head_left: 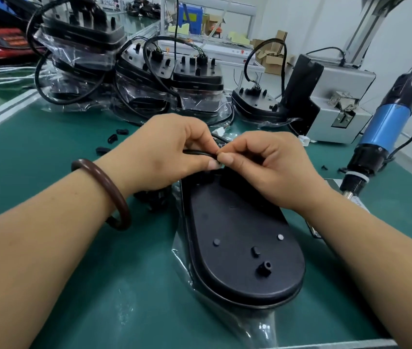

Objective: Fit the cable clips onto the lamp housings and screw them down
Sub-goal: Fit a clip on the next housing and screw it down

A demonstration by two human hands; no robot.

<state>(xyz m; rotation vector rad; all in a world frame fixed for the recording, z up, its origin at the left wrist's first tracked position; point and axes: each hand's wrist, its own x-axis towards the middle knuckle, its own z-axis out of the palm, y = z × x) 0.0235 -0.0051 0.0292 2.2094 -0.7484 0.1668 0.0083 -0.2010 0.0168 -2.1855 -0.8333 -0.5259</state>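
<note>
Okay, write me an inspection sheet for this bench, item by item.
Surface: green mat.
Job's things: housing lies in front, on film; loose clips far left; screwdriver tilted at right.
Clutter: stacked housings behind.
Hands: left hand and right hand both pinch the cable over the housing.
Cables: leads loop over the stacks.
Surroundings: grey box, cardboard boxes.
</note>
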